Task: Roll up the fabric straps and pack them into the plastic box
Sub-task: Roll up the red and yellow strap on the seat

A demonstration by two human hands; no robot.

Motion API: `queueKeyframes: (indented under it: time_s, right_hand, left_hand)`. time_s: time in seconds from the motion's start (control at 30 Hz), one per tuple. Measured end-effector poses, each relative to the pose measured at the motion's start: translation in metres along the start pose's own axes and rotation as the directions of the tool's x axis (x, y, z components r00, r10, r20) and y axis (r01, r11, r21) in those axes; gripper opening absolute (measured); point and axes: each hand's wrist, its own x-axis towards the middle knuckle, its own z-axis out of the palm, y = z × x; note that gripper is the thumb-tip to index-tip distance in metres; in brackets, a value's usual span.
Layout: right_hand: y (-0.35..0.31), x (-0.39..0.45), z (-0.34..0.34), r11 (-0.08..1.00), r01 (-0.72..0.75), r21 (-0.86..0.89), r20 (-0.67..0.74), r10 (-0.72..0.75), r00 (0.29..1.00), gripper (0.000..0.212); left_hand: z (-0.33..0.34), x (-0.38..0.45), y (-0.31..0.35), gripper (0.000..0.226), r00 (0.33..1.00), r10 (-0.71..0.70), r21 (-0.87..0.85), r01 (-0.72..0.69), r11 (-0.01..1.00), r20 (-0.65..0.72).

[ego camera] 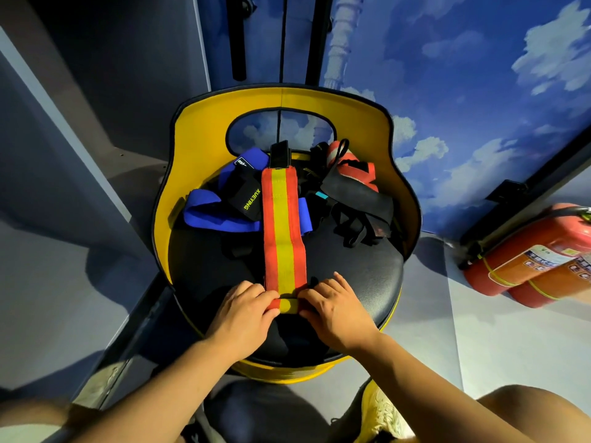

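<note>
A red strap with a yellow middle stripe (283, 225) lies lengthwise on the black seat (351, 266) of a yellow chair. Its near end is curled into a small roll (287, 306). My left hand (246, 311) pinches the roll's left side, and my right hand (335, 310) pinches its right side. Behind it lie a blue strap (217, 212) with a black XUEYING tab, a heap of black straps (351, 212) and a rolled red strap (350, 169). No plastic box is in view.
The yellow chair back (281, 100) curves round the far side of the seat. Two red fire extinguishers (537, 257) lie on the floor at the right. A grey wall panel stands to the left, a sky-painted wall behind.
</note>
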Motion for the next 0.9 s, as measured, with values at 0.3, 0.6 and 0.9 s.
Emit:
queueKeyframes:
  time_s: [0.3,0.6,0.9]
  right_hand:
    - [-0.005,0.019,0.002,0.967,-0.139,0.211,0.035,0.134,0.990,0.043]
    - [-0.008,0.028,0.005,0.897,-0.262,0.355,-0.003,0.281,0.960,0.017]
    - [-0.014,0.012,0.011,0.869,-0.266,0.418,-0.019,0.301,0.953,0.049]
  left_hand:
    - [-0.001,0.017,-0.003,0.028,0.978,-0.201,-0.221,0.208,0.953,0.054]
    - [-0.004,0.027,0.001,0.012,0.950,-0.313,-0.286,0.300,0.910,-0.001]
    - [0.003,0.020,0.013,0.039,0.901,-0.433,-0.371,0.395,0.841,-0.024]
